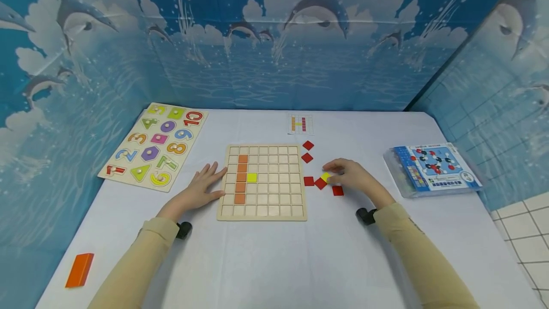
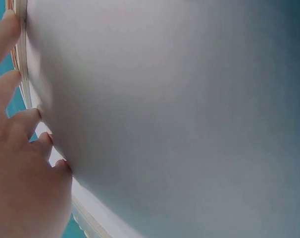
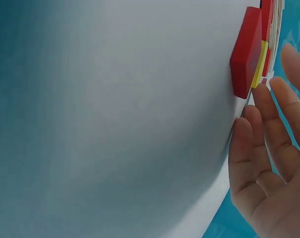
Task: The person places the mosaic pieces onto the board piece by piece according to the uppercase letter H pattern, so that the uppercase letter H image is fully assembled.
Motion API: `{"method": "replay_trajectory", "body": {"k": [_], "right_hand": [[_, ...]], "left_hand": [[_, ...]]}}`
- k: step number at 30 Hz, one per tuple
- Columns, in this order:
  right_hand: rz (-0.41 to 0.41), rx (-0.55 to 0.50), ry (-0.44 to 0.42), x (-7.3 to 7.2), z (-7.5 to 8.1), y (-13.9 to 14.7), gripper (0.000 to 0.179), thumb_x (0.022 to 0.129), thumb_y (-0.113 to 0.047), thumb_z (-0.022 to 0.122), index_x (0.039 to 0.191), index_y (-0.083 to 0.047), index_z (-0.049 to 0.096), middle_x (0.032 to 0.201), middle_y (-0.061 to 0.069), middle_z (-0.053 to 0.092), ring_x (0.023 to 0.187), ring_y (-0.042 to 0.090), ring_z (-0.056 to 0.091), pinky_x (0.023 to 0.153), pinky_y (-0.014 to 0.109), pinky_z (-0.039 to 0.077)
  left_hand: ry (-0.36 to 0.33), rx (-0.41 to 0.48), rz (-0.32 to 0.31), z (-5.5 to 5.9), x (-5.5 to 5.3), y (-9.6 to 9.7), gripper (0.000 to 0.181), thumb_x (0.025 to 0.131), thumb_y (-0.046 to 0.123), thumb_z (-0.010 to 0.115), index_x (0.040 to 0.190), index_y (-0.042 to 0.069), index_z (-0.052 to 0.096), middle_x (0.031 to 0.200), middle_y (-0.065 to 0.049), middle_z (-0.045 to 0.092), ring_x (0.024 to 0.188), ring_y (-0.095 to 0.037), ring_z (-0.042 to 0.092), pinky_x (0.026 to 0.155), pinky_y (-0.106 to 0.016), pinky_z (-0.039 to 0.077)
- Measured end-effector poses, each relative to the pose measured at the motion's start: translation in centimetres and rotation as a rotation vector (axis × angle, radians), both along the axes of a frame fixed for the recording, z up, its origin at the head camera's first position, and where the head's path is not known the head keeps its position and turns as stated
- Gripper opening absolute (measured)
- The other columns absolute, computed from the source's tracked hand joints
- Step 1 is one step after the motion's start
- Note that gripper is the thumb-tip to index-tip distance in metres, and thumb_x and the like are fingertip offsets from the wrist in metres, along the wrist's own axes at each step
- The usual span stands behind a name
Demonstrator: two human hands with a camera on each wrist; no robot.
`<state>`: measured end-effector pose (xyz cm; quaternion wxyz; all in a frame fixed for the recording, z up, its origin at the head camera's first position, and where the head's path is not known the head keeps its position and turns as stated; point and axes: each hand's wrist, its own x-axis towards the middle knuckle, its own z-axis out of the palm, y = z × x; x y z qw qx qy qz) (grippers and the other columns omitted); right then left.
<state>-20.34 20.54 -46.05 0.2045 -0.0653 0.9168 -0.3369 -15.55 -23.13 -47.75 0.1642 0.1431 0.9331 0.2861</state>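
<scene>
Head view: the left hand point(image 1: 199, 188) sits at 9 o'clock of the pale wooden square grid board point(image 1: 262, 217) with its fingers spread and touching the edge, while the right hand point(image 1: 353, 177) is out at 3 o'clock on the white tabletop point(image 1: 266, 261), fingertips right at a loose yellow square tile point(image 1: 324, 176) amid some flat red square tiles point(image 1: 309, 181). Left wrist cam's mostly tabletop, with those spread fingertips over at 9 to 10 o'clock. Right wrist cam has the yellow tile around 1 to 2 o'clock, thumb well apart from fairly straight fingers, can't tell if they're touching it tbh.
</scene>
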Motion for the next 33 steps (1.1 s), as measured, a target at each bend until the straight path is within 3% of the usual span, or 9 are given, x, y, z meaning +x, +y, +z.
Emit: {"method": "replay_trajectory", "body": {"k": [7, 16, 21, 28, 33], "right_hand": [[0.062, 0.040, 0.070, -0.02, -0.24, -0.18, 0.038, 0.090, -0.011, 0.070, 0.127, -0.007, 0.064, 0.132, 0.019, 0.056, 0.117, 0.035, 0.050, 0.103, 0.052, 0.048], [0.059, 0.092, 0.127, -0.09, -0.46, -0.46, 0.029, 0.088, -0.008, 0.072, 0.117, -0.005, 0.069, 0.122, 0.014, 0.059, 0.106, 0.029, 0.053, 0.095, 0.044, 0.054], [0.020, 0.111, 0.103, -0.13, -0.38, -0.53, 0.027, 0.087, -0.011, 0.074, 0.113, -0.005, 0.068, 0.116, 0.015, 0.059, 0.104, 0.029, 0.053, 0.094, 0.043, 0.054], [-0.052, 0.098, 0.048, -0.28, -0.17, -0.26, 0.027, 0.085, -0.013, 0.075, 0.107, -0.006, 0.062, 0.098, 0.012, 0.057, 0.092, 0.025, 0.053, 0.074, 0.029, 0.051], [-0.089, 0.064, 0.006, -0.53, -0.16, 0.37, 0.024, 0.087, -0.014, 0.073, 0.106, -0.006, 0.061, 0.094, 0.010, 0.057, 0.088, 0.023, 0.053, 0.071, 0.025, 0.048]], "left_hand": [[-0.008, 0.001, 0.002, -0.05, -0.10, 0.03, 0.071, 0.097, 0.028, 0.062, 0.157, 0.013, 0.027, 0.164, -0.023, 0.005, 0.151, -0.044, -0.005, 0.120, -0.063, -0.006], [-0.004, -0.002, 0.003, -0.18, -0.13, -0.02, 0.071, 0.097, 0.028, 0.062, 0.156, 0.013, 0.027, 0.164, -0.023, 0.005, 0.151, -0.044, -0.005, 0.120, -0.064, -0.006], [0.002, 0.007, -0.004, -0.29, -0.11, -0.08, 0.071, 0.097, 0.028, 0.062, 0.156, 0.013, 0.027, 0.164, -0.023, 0.005, 0.151, -0.044, -0.004, 0.120, -0.064, -0.006], [-0.002, 0.007, 0.001, -0.21, -0.05, -0.08, 0.071, 0.097, 0.028, 0.062, 0.156, 0.013, 0.027, 0.164, -0.023, 0.005, 0.151, -0.044, -0.004, 0.120, -0.064, -0.006], [-0.006, -0.001, -0.002, -0.22, -0.14, -0.07, 0.071, 0.097, 0.028, 0.062, 0.157, 0.013, 0.026, 0.164, -0.023, 0.005, 0.151, -0.044, -0.005, 0.120, -0.064, -0.006]]}}
